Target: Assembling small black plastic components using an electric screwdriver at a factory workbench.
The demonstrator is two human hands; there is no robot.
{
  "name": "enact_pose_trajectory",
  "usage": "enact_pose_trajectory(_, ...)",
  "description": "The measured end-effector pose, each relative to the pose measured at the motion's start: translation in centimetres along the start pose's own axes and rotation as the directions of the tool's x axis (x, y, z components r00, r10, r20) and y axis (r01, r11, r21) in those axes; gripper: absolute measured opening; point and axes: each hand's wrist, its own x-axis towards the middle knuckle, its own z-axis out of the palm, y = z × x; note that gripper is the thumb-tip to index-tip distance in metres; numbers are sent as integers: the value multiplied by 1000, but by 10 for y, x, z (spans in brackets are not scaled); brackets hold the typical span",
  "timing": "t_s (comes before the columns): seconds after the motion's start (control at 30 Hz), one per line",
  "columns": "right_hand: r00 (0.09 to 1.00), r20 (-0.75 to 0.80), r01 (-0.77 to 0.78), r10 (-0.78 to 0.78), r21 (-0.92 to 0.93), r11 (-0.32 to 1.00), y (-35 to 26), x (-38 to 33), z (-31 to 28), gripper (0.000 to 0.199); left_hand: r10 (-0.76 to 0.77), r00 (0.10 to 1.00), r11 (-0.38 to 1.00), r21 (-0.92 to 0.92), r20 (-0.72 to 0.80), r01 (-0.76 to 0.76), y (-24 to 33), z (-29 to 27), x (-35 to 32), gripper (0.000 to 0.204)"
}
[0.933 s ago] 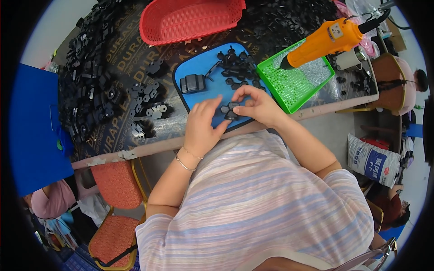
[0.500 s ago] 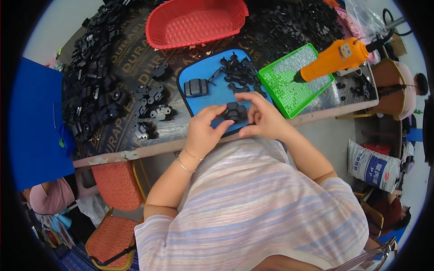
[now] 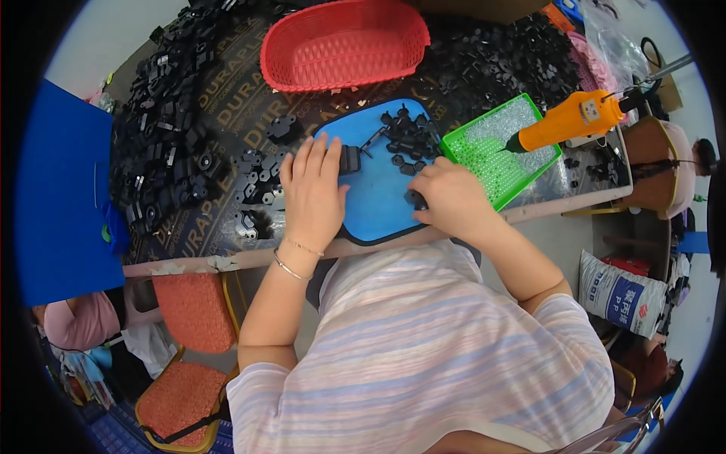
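Your table (image 3: 227, 98) carries a dark printed mat almost buried under loose black plastic parts (image 3: 162, 144), heaped thickest along the left side and across the far right. At the far edge stands a red mesh basket (image 3: 344, 41), oval and set lengthwise, just beyond the blue tray (image 3: 378, 193) that lies in front of you at the near edge of the table. To the right of the blue tray, touching its corner, sits a green tray (image 3: 499, 151) filled with small clear pieces, and above it hangs an orange power screwdriver (image 3: 567, 121), its tip pointing down and left toward the green tray. On the far half of the blue tray lies a small cluster of black hexagonal pieces (image 3: 408, 140). Your left hand (image 3: 311, 189) lies flat on the left part of the blue tray, palm down, fingers straight and close together, their tips touching a small black block (image 3: 349, 159). Your right hand (image 3: 450, 200) rests on the tray's right edge, fingers curled in around a small black piece (image 3: 414, 200) that shows at your fingertips; you cannot tell how firmly it is gripped.
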Motion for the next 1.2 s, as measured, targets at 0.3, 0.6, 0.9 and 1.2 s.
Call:
enact_pose_trajectory(0.3,941,-282,167,-187,-94,981,18,86,10,25,-219,922,723,-581,321,374,-7,-9,-13,43)
enact_pose_trajectory(0.6,969,-241,115,-62,212,970,12,91,-1,23,-214,930,841,-429,298,330,-5,6,-32,38)
enact_pose_trajectory(0.9,940,-106,328,-324,535,779,-8,67,-2,41,-299,896,709,-553,327,438,-3,10,-37,54)
enact_pose_trajectory(1.2,967,192,-67,-168,825,561,12,68,6,45,-315,860,649,-570,402,504,-11,19,-36,48)
